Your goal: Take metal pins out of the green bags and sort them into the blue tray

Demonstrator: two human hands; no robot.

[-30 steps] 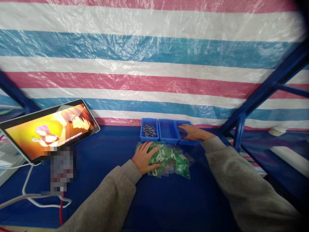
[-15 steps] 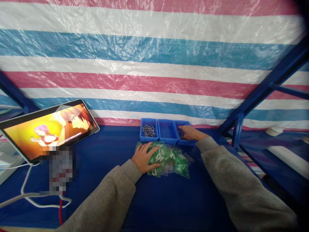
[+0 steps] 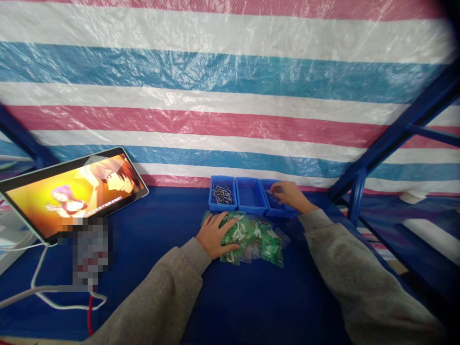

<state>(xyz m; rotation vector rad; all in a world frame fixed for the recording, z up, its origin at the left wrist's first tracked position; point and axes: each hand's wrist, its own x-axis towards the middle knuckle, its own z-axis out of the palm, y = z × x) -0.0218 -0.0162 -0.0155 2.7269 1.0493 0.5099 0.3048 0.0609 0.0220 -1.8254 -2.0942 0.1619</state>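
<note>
My left hand (image 3: 218, 235) lies with fingers spread on a pile of small green and clear plastic bags (image 3: 269, 243), which hold small metal pieces. My right hand (image 3: 288, 194) is over the right-hand blue bin (image 3: 275, 211), its fingertips pinched together. Something small and greyish shows at those fingertips, too blurred to name. Loose metal pins or screws (image 3: 222, 194) fill the bottom of the left-hand blue bin (image 3: 222, 208). Between these two stands the middle blue bin (image 3: 250, 191), with nothing visible inside it. All the bins touch side by side, just behind the bags.
On the left a tablet (image 3: 77, 194) leans at a slant, playing a cartoon. White cables (image 3: 39, 268) and a blurred-out item lie in front of it on the blue table (image 3: 251, 306). A striped plastic sheet (image 3: 230, 124) hangs behind; a blue metal frame (image 3: 381, 139) rises at right.
My right hand has risen out of the right-hand bin and shifted slightly right, its fingertips now showing in a pinch. My left hand stays on the bags.
</note>
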